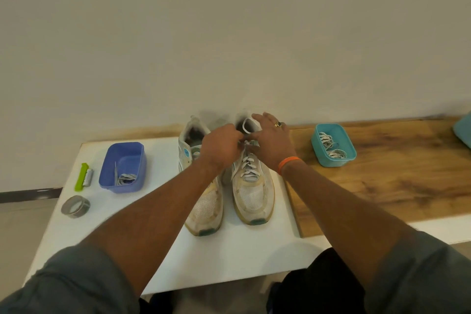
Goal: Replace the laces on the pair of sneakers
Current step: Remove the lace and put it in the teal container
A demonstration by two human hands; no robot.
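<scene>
Two worn white sneakers stand side by side on the white table, toes toward me. The right sneaker (253,194) carries a white lace (247,164) threaded up its eyelets. The left sneaker (204,209) shows no lace and my left forearm crosses over it. My left hand (220,146) is curled and pinches the lace at the top of the right sneaker. My right hand (271,140), with a ring and an orange wristband, pinches the lace there too, its other fingers spread. A lace loop (246,126) stands up above the hands.
A blue tub (125,153) at the left holds one lace. A teal tub (331,144) with several laces sits on the wooden board (395,186) at the right. A green cutter (82,177) and a roll of grey tape (75,206) lie near the white table's (229,257) left edge.
</scene>
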